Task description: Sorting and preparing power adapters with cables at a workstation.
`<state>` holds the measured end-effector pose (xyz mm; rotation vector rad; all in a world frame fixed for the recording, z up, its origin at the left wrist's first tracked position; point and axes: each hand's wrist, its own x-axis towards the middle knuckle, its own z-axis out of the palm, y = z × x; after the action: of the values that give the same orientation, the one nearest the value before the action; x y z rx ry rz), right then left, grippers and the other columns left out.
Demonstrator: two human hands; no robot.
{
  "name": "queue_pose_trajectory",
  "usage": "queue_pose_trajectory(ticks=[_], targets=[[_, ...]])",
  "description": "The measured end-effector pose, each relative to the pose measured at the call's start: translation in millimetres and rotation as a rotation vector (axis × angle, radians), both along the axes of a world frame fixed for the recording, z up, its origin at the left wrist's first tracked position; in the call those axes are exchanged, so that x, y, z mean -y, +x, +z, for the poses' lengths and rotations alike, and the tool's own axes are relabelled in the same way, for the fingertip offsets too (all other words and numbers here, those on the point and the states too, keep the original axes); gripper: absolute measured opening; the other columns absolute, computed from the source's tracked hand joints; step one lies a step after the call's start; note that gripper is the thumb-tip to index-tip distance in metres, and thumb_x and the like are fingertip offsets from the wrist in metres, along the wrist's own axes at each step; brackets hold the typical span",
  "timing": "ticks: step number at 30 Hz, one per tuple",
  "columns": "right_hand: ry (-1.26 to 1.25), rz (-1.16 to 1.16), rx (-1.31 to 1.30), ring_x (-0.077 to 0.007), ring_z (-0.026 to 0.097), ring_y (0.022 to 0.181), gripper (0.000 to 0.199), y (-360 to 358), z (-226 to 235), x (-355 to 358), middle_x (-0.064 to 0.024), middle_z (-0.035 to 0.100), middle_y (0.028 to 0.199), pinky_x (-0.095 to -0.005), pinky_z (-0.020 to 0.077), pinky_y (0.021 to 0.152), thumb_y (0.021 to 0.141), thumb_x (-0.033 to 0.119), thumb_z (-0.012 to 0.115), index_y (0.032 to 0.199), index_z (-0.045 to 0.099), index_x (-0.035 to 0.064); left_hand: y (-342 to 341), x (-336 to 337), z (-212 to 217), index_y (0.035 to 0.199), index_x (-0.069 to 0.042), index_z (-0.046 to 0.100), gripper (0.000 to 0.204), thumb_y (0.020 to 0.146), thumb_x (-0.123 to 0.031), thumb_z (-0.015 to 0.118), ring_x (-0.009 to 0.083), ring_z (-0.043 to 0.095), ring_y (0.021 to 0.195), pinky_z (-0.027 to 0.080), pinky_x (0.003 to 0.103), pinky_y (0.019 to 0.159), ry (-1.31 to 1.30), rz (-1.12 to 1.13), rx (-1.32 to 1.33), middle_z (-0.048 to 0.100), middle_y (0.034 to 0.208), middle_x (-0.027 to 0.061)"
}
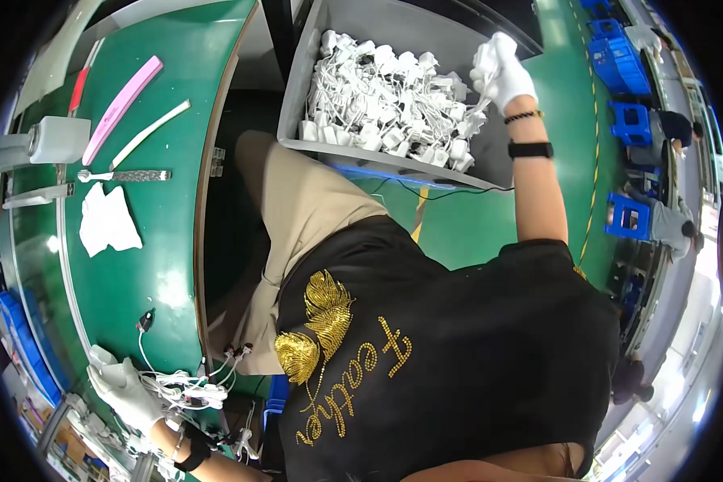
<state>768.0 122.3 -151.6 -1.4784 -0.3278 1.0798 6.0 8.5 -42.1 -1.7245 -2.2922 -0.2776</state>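
Note:
At the lower left, my left hand (128, 395), in a white glove, is closed at the table's edge on a white power adapter (101, 355). Beside it lies a bundle of white cables (189, 391); one cable leads to a small black connector (145, 320). My right hand (502, 72), also gloved, is raised over the right side of a grey bin (295, 96). Its fingers are curled round something white, with a white cable hanging below; the exact shape is hidden. White power adapters with tangled cables (386, 96) fill much of the bin.
On the green table (149, 233) lie a pink strip (123, 110), a pale strip (151, 133), a slim tool (128, 175) and a white cloth (108, 219). Blue stools (628, 217) and people stand along the far right, past a yellow floor line.

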Motion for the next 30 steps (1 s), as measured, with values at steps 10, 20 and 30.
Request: queue_pose_trajectory(ticks=[10,20,30], targets=[[-0.586,0.368,1.670,-0.0300,0.059,0.088,0.039,127,-219,-28,-0.0153,0.066,0.106,-0.0411,0.0502,0.079,0.084,0.035,0.072,0.111,0.063,0.0078,15,-16,18,0.107,0.001,0.068,0.037,0.085,-0.029,0.072,0.0345,0.069,0.079,0.052,0.042,0.072,-0.093,0.114,0.030,0.068,0.090,0.0262],[0.109,0.059,0.375,-0.0317,0.062,0.110,0.049,-97,-74,-81,-0.0219,0.057,0.130,-0.0376,0.0504,0.094,0.097,0.022,0.055,0.137,0.047,-0.0057,13,22,18,0.123,-0.008,0.059,0.062,0.073,-0.038,0.079,0.0439,0.061,0.100,0.053,0.044,0.084,-0.065,0.387,-0.060,0.061,0.111,0.0286],[0.946,1.493,0.647,-0.0124,0.065,0.083,0.060,-543,136,-16,-0.0095,0.068,0.105,-0.0262,0.0523,0.070,0.094,0.028,0.061,0.144,0.042,0.0021,-11,42,31,0.131,0.002,0.049,0.077,0.068,-0.025,0.085,0.0305,0.061,0.104,0.051,0.040,0.092,0.263,0.210,0.607,0.056,0.124,0.0217]])
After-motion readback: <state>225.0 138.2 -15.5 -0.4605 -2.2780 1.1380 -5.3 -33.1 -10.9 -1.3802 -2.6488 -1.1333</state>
